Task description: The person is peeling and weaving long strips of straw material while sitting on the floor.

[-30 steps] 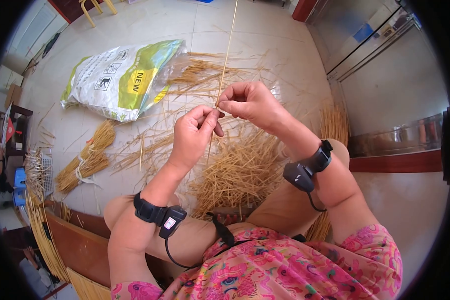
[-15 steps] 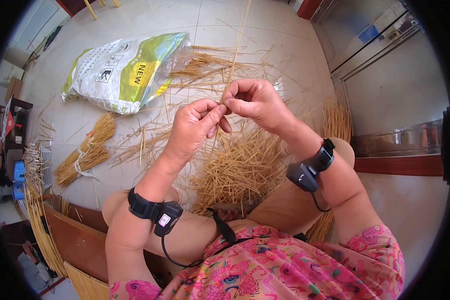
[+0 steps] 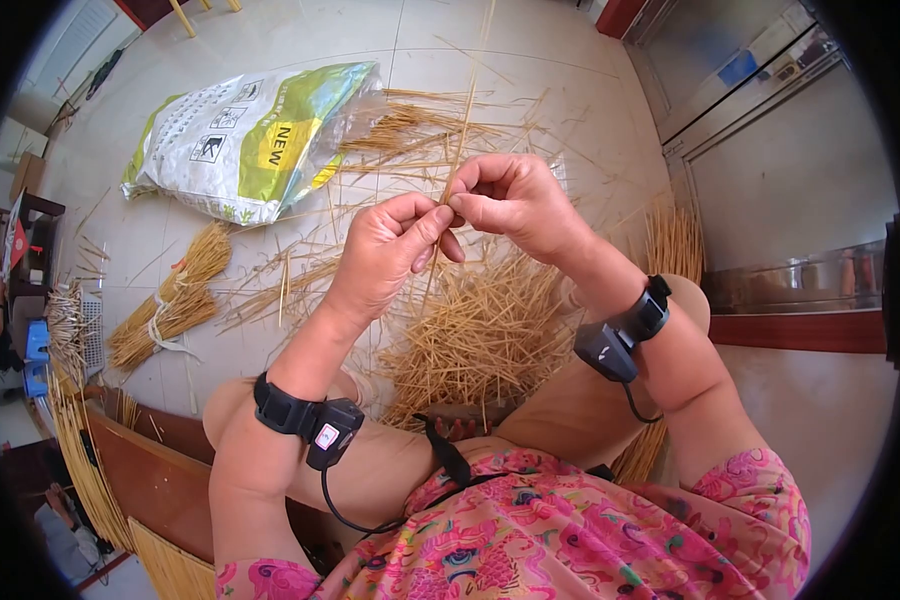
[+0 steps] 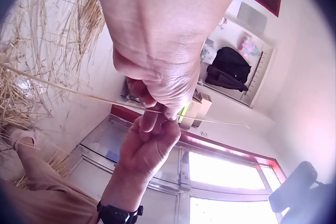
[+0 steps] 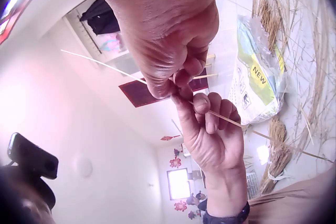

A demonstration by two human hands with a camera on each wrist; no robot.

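A long thin straw stalk [image 3: 467,120] runs through the fingertips of both hands, its upper part rising away from the body. My left hand [image 3: 375,255] pinches it between thumb and index finger, the other fingers curled below. Right beside it, my right hand [image 3: 525,208] pinches the same stalk, the two sets of fingertips meeting. In the left wrist view the stalk [image 4: 79,92] sticks out on both sides of the fingers. The right wrist view has its longer visible end [image 5: 268,138] passing across the left hand's fingers. The pinched spot itself is hidden by the fingertips.
Below the hands lies a heap of loose straw [image 3: 480,345] between the legs. A white and green bag [image 3: 240,150] lies on the tiled floor, with a tied straw bundle [image 3: 175,300] nearer. Long stalks [image 3: 90,465] lean by a brown wooden board [image 3: 160,480] on the left.
Both hands have drawn together until their fingertips meet on the stalk, whose upper end now leans further right. Over the last half second the hands hardly moved.
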